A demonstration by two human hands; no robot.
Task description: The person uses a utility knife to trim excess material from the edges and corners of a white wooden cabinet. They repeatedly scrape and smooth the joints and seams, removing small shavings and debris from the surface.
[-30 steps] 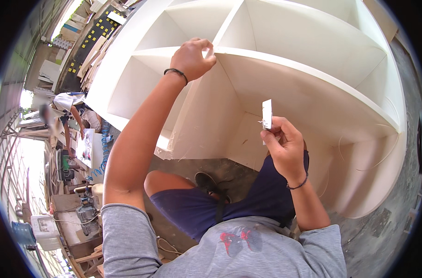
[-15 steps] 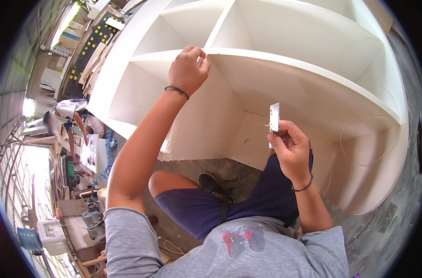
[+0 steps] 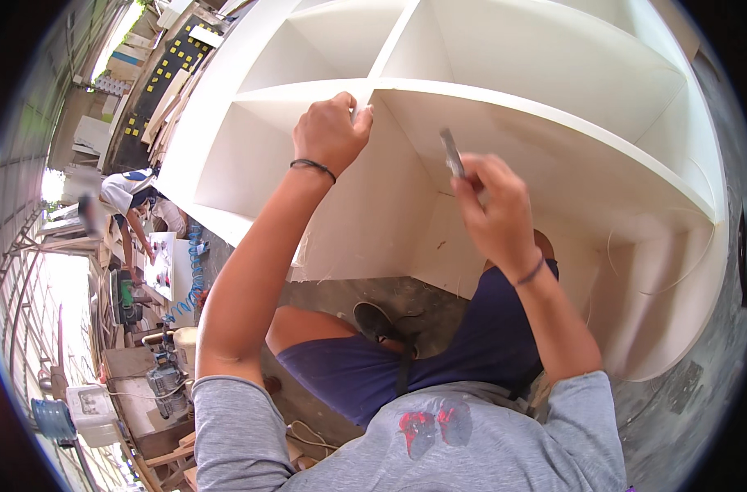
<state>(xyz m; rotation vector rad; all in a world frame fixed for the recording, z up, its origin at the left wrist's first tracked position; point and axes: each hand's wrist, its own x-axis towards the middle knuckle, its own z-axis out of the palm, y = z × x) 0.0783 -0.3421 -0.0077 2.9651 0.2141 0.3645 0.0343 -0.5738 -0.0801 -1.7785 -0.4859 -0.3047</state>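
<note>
A white shelf unit (image 3: 504, 111) with open compartments spreads in front of me. My left hand (image 3: 331, 131) is raised by the junction of its front edges, with fingers curled together; whatever they may hold is hidden. Between the thumb and fingers of my right hand (image 3: 498, 205) is a small flat metal piece (image 3: 450, 150), seen nearly edge-on. That hand is slightly blurred and hangs before the large lower compartment, with the metal piece apart from the panels.
Thin loose strips (image 3: 676, 283) hang at the unit's right side. My bent legs (image 3: 324, 348) are under the lower compartment. To the left, a person (image 3: 131, 201) bends over a white panel, near a coiled blue hose (image 3: 197, 266) and a grey motor (image 3: 167, 389).
My right hand has moved up and left, turning the metal piece from its broad face to nearly edge-on. My left hand has shifted slightly down and stays curled.
</note>
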